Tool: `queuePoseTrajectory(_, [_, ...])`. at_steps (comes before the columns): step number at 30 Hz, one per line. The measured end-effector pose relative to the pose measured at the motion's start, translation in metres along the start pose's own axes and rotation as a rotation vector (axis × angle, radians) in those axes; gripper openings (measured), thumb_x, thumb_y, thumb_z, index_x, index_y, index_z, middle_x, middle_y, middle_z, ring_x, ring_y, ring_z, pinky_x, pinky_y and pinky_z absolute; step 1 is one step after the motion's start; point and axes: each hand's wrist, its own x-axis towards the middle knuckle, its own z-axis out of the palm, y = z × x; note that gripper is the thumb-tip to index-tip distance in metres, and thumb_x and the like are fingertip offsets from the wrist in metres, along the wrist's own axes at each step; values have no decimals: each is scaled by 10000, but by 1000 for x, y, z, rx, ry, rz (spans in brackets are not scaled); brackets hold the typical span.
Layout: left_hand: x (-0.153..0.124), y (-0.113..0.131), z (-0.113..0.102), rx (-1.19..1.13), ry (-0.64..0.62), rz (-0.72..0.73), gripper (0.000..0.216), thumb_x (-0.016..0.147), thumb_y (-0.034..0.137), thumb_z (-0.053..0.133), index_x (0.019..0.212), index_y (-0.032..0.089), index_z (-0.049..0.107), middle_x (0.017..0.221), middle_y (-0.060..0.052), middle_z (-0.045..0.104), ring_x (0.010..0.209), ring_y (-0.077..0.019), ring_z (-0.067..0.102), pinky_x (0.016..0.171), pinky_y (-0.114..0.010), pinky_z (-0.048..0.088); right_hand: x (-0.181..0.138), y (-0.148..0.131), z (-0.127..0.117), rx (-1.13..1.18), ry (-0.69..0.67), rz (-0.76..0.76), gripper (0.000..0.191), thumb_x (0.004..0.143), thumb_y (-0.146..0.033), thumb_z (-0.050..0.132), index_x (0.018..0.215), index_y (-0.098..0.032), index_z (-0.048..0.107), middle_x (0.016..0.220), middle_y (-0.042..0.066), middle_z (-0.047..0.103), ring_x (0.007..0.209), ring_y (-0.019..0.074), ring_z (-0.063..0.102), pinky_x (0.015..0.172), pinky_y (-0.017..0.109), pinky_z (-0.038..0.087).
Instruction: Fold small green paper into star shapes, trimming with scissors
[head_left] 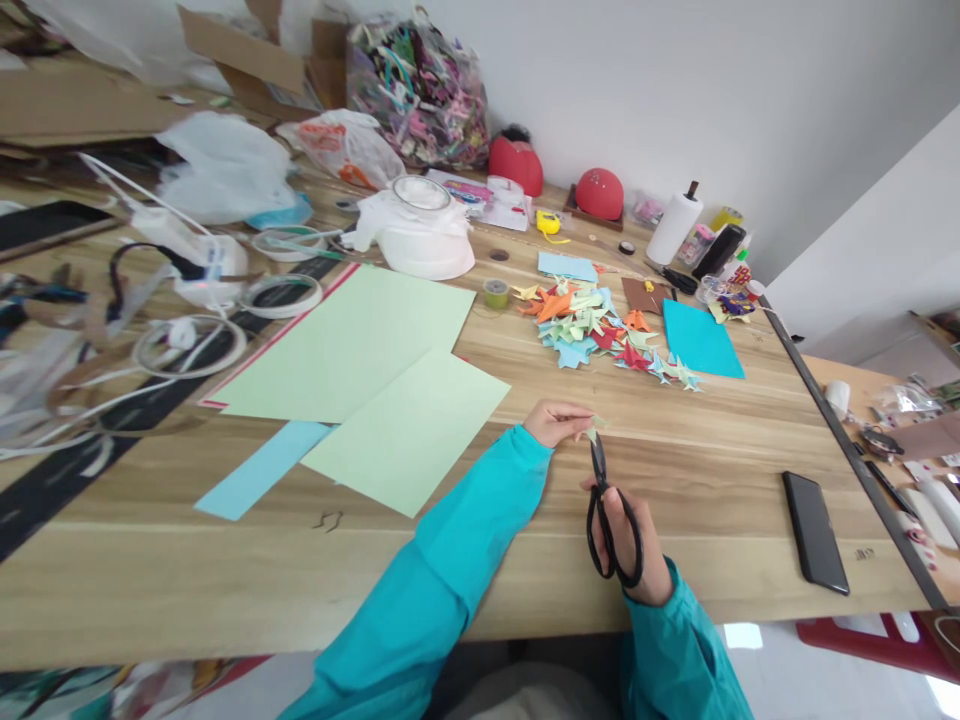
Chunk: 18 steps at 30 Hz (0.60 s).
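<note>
Over the front middle of the table, my left hand [556, 423] pinches a small pale green piece of paper [592, 432]. My right hand [646, 545] grips black-handled scissors [602, 500] by their loops. The blades point away from me and their tips meet the paper's near edge; whether they are parted is hard to make out. Beyond my hands lies a heap of cut paper stars [581, 325] in green, orange, red and blue. Left of my left hand, a pale green sheet [412, 430] overlaps a larger green sheet [337, 340].
A light blue paper strip [259, 470] lies at the left, near coiled white cables [187, 345]. At the right is a black phone [815, 530]. A turquoise sheet [703, 338], a yellow tape measure [549, 222] and red domed objects [600, 193] are farther back.
</note>
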Motion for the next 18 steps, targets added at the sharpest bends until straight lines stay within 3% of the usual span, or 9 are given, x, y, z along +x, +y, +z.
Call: queuePoseTrajectory(18, [0,2,1,-26,-6,29,273,490,298,784,685,121,715,577,-34,658,401,-72,494,418,-228,388,0,-1,0,-15,10,10,531,845,-531,371,1078,-79,524,399,-77,407,259,41,320,251,146,231])
